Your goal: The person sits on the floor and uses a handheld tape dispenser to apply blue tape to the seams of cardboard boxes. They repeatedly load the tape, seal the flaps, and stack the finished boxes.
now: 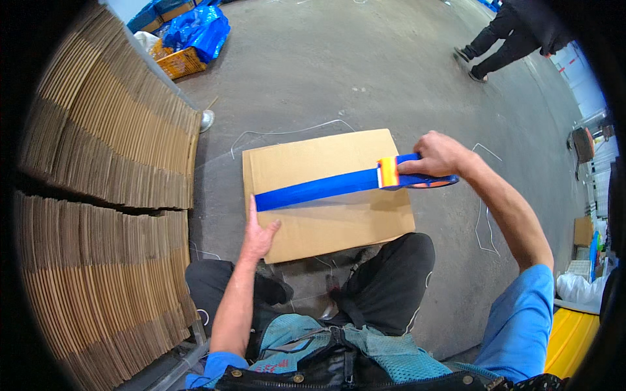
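A brown cardboard box (332, 146) stands on the floor before my knees. A strip of blue tape (318, 189) stretches across its top from the left edge to a tape dispenser (390, 172) with an orange-yellow front. My right hand (435, 155) grips this dispenser at the box's right side, a little above the top. The strip's shadow shows on the cardboard below it. At the left edge, my left hand (259, 238) holds the box, thumb on top and index finger by the tape's end; its other fingers are hidden.
Tall stacks of flattened cardboard (112, 273) stand close on my left. Loose white straps (293, 132) lie on the concrete floor (303, 78). An orange crate (181, 63) with blue plastic sits at far left. A person (508, 36) is at upper right, a yellow object (570, 342) at lower right.
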Demonstrator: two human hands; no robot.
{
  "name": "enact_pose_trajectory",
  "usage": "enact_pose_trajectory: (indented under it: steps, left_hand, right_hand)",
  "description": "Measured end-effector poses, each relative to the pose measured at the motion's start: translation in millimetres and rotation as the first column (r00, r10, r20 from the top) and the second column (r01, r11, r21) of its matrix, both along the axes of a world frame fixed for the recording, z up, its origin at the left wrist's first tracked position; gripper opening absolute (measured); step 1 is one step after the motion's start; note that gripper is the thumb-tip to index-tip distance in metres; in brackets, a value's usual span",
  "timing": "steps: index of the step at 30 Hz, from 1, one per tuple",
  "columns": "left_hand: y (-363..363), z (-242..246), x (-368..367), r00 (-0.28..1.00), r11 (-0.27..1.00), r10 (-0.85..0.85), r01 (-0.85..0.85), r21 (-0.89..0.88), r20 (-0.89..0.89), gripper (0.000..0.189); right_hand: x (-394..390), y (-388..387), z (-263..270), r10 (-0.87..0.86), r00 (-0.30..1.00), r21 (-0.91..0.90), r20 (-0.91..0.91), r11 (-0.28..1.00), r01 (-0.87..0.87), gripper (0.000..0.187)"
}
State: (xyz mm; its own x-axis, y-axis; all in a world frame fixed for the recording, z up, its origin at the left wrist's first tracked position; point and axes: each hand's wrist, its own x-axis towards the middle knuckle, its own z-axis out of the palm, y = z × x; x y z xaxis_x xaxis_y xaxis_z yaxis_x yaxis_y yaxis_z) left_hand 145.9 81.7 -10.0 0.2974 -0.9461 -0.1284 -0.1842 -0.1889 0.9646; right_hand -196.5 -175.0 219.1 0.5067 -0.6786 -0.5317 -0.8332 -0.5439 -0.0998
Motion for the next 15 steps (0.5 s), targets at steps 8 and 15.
enact_pose_trajectory:
  steps: [8,15]
  left_hand:
    - [-20,18,30,0.993,0.992,-0.108,0.105,0.063,0.039,0.096]
    - [-23,21,25,0.997,0.990,-0.056,0.063,0.130,-0.054,0.096]
  right_hand:
    - [-118,-25,-13,-0.202,0.978,-0.024,0.053,0.979,0.204,0.074]
    - [-183,-18,-96,-0.318,0.943,0.020,0.096,0.948,0.317,0.075]
